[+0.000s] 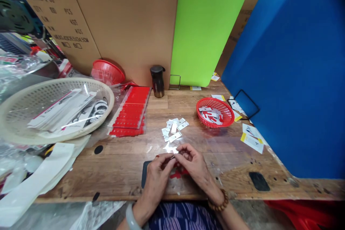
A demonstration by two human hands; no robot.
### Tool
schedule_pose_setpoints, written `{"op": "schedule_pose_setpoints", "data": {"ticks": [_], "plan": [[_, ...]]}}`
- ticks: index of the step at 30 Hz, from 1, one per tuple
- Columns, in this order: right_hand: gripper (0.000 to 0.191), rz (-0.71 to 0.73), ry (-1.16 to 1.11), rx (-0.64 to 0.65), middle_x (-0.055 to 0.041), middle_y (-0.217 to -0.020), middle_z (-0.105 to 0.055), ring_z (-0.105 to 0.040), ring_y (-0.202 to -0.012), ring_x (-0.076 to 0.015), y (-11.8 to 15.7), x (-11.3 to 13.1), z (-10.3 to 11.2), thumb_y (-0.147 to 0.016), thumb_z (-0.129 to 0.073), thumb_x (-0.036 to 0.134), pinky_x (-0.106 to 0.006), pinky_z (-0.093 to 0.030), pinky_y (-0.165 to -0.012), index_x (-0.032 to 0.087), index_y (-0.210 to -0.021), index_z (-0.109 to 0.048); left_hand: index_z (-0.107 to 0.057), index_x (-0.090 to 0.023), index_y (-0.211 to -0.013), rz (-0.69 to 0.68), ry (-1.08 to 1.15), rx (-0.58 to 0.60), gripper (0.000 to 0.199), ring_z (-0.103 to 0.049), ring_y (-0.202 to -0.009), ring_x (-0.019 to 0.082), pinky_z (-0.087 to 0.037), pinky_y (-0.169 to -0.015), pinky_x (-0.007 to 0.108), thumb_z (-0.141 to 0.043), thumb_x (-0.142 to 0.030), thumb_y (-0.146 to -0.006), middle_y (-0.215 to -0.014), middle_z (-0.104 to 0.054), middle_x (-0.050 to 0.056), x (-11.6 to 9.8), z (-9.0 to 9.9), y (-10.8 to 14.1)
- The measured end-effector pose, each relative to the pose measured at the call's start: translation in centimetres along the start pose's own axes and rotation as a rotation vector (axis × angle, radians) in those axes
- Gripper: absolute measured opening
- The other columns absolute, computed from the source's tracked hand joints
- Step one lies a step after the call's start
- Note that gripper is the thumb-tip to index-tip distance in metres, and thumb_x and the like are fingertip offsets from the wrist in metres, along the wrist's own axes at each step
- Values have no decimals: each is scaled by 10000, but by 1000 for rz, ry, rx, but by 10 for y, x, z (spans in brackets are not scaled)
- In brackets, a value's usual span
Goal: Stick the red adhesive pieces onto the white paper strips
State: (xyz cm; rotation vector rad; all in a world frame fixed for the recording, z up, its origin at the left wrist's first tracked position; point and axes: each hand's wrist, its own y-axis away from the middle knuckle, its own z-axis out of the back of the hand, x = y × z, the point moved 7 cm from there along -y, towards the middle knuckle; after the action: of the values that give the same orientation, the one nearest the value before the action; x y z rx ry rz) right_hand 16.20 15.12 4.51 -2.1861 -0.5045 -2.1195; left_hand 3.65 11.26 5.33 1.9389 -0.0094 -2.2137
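Observation:
Near the front edge of the wooden table, my left hand (159,172) and my right hand (193,163) meet fingertip to fingertip. Both are closed in a pinch around a small pale piece (174,150), mostly hidden by the fingers. Small red pieces (176,174) lie on the table beneath and between my hands. Just beyond my fingertips is a loose pile of small white cards (174,126). Flat red sheets (132,109) in clear plastic are stacked to the left of the pile. A red basket (228,112) at the right holds white and red pieces.
A big cream basket (109,95) with plastic-wrapped packs stands at the left. Behind are a dark flask (157,82), another red basket (107,73), cardboard (126,18) and a green panel (205,25). A blue panel (293,79) bounds the right, with printed cards (252,143) beside it.

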Motion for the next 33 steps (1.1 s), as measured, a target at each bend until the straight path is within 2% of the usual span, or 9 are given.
{"op": "schedule_pose_setpoints", "data": {"ticks": [4, 7, 12, 18, 23, 27, 29, 31, 33], "plan": [[305, -44, -162, 166, 38, -679, -586, -563, -577, -85, 4, -1, -3, -750, -675, 361, -191, -438, -532, 186, -957, -537, -632, -142, -929, 357, 444, 45, 331, -684, -700, 170, -536, -687, 256, -738, -327, -677, -769, -715, 64, 26, -6, -2], [313, -64, -217, 238, 35, -680, -605, -568, -556, -73, 8, -3, -4, -748, -688, 335, -180, -451, -529, 182, -984, -551, -614, -111, -887, 520, 594, 113, 374, -671, -604, 142, -539, -597, 210, -795, -290, -613, -689, -703, 76, 29, -11, 1], [332, -69, -290, 248, 29, -724, -637, -588, -576, -64, 9, -10, -3, -720, -726, 264, -166, -477, -540, 188, -997, -559, -611, -91, -697, 537, 622, 204, 281, -603, -486, 81, -497, -467, 144, -786, -300, -628, -629, -679, 73, 20, -14, 5], [275, -78, -312, 275, 14, -715, -663, -619, -611, -82, 9, -14, -2, -719, -728, 246, -171, -498, -552, 168, -934, -576, -613, -96, -670, 554, 653, 221, 288, -548, -431, 49, -462, -418, 124, -803, -301, -600, -571, -638, 24, 19, -16, 5], [275, -68, -315, 276, 15, -691, -662, -628, -593, -96, 11, -14, -4, -723, -721, 268, -199, -514, -562, 169, -928, -565, -612, -94, -643, 570, 643, 231, 296, -534, -410, 46, -430, -390, 117, -809, -308, -584, -558, -646, 33, 19, -16, 7], [298, -56, -277, 242, 17, -703, -632, -616, -586, -99, 9, -18, -3, -749, -685, 316, -223, -516, -574, 166, -978, -568, -630, -80, -689, 564, 631, 247, 251, -592, -488, 71, -472, -453, 123, -791, -259, -617, -621, -677, 73, 19, -16, 5], [399, -54, -256, 207, 10, -796, -625, -608, -604, -93, 9, -19, 2, -738, -688, 322, -228, -508, -587, 189, -1083, -538, -637, -78, -725, 572, 612, 216, 244, -603, -496, 76, -499, -484, 135, -798, -216, -603, -633, -678, 66, 21, -13, 3], [454, -35, -172, 109, -2, -891, -607, -597, -628, -95, 11, -19, 16, -751, -668, 336, -229, -492, -580, 219, -1156, -498, -635, -83, -740, 570, 578, 158, 244, -601, -478, 75, -520, -501, 153, -799, -192, -597, -630, -676, 50, 24, -9, -1], [340, 12, 35, -30, -14, -888, -602, -586, -656, -118, 16, -15, 35, -805, -601, 353, -244, -476, -584, 216, -1109, -533, -626, -89, -744, 540, 536, 102, 225, -630, -512, 92, -537, -536, 168, -781, -202, -627, -656, -692, 62, 27, -5, -6]]}}
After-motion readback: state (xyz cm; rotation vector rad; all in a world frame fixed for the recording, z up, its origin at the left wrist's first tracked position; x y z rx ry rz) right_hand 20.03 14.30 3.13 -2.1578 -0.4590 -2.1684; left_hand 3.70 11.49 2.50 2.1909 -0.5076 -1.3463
